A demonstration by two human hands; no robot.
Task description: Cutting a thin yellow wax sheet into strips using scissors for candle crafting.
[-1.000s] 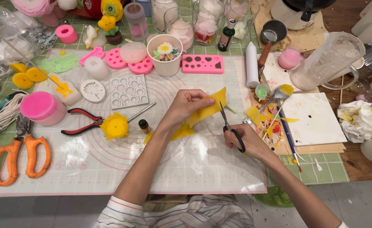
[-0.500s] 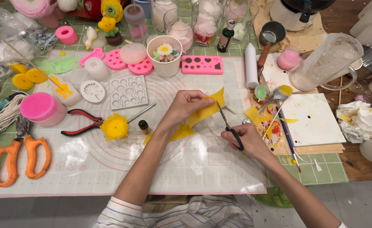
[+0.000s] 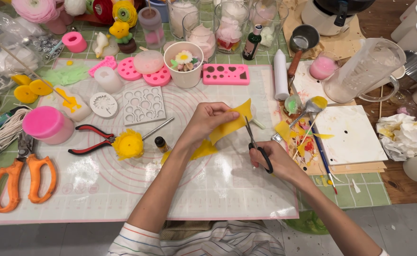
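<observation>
Your left hand pinches a yellow sheet while your right hand works small scissors at its edge.

Your left hand (image 3: 208,118) has its fingers curled shut on the yellow sheet (image 3: 232,124), thumb and fingertips pressing its upper left part so the piece stands tilted above the white silicone mat (image 3: 123,189). Your right hand (image 3: 275,161) is closed through the black loops of the scissors (image 3: 255,142), whose thin blades point up and away from you and meet the sheet's right edge; you cannot tell how far the blades are parted. A second yellow scrap (image 3: 201,150) lies on the mat just below your left wrist. The yellow wax flower (image 3: 128,144) sits to your left, beside the red-handled pliers (image 3: 92,140), well apart from both hands.
</observation>
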